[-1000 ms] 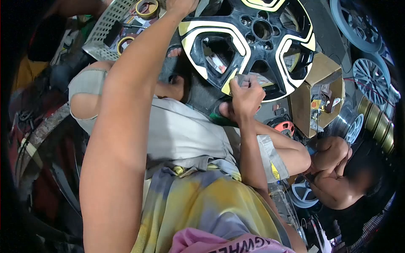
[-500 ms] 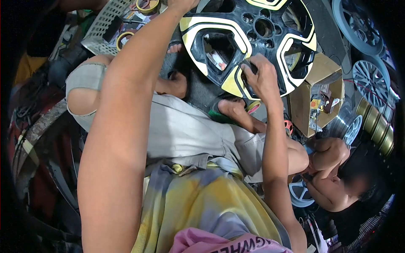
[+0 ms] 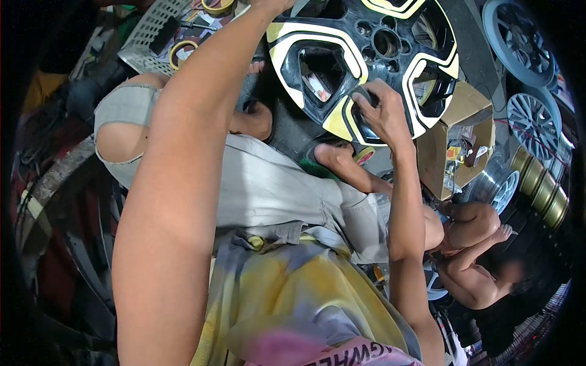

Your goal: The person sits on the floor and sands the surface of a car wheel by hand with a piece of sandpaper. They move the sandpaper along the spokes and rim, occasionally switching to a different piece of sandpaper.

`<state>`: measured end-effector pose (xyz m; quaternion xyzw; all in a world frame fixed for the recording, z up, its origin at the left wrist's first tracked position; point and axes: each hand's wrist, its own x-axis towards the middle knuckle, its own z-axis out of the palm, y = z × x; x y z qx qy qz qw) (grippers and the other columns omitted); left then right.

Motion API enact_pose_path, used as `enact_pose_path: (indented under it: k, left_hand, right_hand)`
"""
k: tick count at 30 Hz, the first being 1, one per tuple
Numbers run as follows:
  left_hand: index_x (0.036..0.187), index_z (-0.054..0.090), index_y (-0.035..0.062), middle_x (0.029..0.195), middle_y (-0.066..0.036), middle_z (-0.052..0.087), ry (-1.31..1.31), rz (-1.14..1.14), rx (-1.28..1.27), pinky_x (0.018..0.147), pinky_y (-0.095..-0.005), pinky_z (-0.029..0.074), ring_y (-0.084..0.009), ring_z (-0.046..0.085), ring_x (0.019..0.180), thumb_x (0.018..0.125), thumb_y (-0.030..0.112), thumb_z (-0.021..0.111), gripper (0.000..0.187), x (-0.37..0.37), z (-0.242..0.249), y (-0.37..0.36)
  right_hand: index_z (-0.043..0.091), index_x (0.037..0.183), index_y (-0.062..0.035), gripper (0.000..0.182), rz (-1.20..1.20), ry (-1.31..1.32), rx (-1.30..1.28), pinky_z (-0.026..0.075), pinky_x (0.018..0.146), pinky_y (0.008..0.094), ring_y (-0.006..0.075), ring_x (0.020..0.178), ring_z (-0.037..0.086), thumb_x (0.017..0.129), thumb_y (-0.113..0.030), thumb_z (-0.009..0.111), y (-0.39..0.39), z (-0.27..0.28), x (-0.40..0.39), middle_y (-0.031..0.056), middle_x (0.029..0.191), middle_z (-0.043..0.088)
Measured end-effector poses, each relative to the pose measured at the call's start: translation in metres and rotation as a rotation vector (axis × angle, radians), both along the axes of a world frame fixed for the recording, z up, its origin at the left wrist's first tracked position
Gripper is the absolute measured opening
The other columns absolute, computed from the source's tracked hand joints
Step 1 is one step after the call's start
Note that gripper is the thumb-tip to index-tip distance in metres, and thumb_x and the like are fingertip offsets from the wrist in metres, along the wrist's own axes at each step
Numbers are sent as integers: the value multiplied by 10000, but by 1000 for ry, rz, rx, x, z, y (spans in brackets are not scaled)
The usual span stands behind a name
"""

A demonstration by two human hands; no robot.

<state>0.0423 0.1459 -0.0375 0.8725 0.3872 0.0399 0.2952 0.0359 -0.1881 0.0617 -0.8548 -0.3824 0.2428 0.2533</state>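
Note:
A black wheel rim with yellow-masked spokes (image 3: 342,46) fills the top middle of the head view. My right hand (image 3: 379,110) is on its lower spoke, fingers curled around a small dark piece (image 3: 361,96) that I cannot make out, pressed on the rim's face. My left hand (image 3: 271,5) reaches the rim's upper left edge at the top border of the view. Only its back and wrist show, and its fingers are hidden.
A white basket (image 3: 137,52) with tape rolls is at the upper left. An open cardboard box (image 3: 432,161) stands right of the rim. More wheels (image 3: 535,119) lie at the far right. Another person (image 3: 467,274) crouches at the lower right.
The rim appears slightly further right and my right hand is slightly lower and further right with it. The other person's arm has lifted, with a hand now raised by the knee.

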Motion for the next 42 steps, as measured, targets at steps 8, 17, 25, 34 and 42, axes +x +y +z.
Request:
enact_pose_path:
  k: [8, 17, 25, 34, 42]
  left_hand:
    - [967, 768, -63, 996, -327, 717, -37, 37, -9, 911, -533, 545, -488, 694, 1025, 1038, 604, 416, 758, 0, 2, -3]
    - [981, 771, -59, 989, -335, 718, -25, 47, -34, 914, -526, 551, -488, 703, 1009, 1034, 603, 434, 745, -2, 10, -4]
    - [992, 772, -50, 1004, -333, 718, -32, 53, -32, 913, -524, 552, -486, 701, 1015, 1033, 600, 444, 729, -2, 6, -3]
    - [979, 778, -35, 988, -315, 723, -36, 52, -7, 918, -517, 552, -476, 700, 1023, 1037, 609, 421, 738, -2, 2, -4]
    - [983, 776, -44, 978, -312, 727, -7, 44, -30, 912, -517, 552, -474, 703, 1015, 1041, 615, 402, 760, -4, 8, -3]
  right_hand:
    - [701, 1041, -5, 188, 242, -108, 9, 479, 904, 442, 370, 1002, 590, 876, -94, 688, 16, 1, 7, 165, 1019, 627]
    - [752, 990, -63, 237, 674, -263, 1, 496, 932, 412, 302, 1093, 549, 758, -47, 708, 22, 10, -7, 100, 1124, 576]
    - [750, 1034, -48, 234, 716, -127, 23, 498, 992, 403, 321, 1110, 543, 823, -31, 650, 24, 7, -19, 119, 1199, 584]
    - [743, 1012, -37, 220, 767, -239, -71, 508, 966, 397, 319, 1103, 540, 799, -56, 689, 33, 14, -5, 129, 1170, 579]
    - [750, 1017, -39, 249, 630, -275, -10, 509, 915, 436, 341, 1028, 585, 788, -23, 654, 23, 10, 1, 131, 1083, 615]
